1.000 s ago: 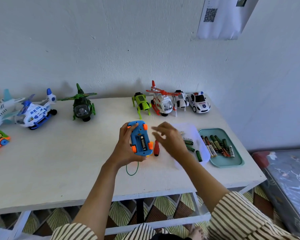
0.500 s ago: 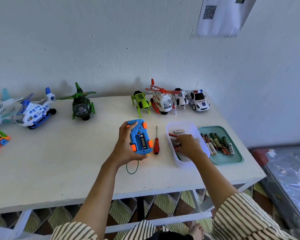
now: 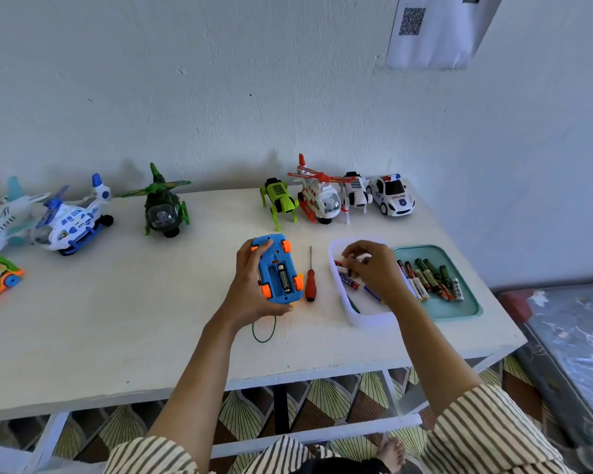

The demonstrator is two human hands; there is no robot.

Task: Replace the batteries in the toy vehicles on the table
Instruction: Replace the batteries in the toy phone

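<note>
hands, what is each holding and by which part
Left hand grips the upturned blue car by its side. Right hand is among tray batteries; hold cannot be told.

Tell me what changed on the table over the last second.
The right hand moved right, from beside the car into the white tray, and now curls over the batteries there; whether one is in its grip can't be seen. The left hand kept holding the upturned car, one battery in its compartment. The screwdriver and green tray stayed put.
</note>
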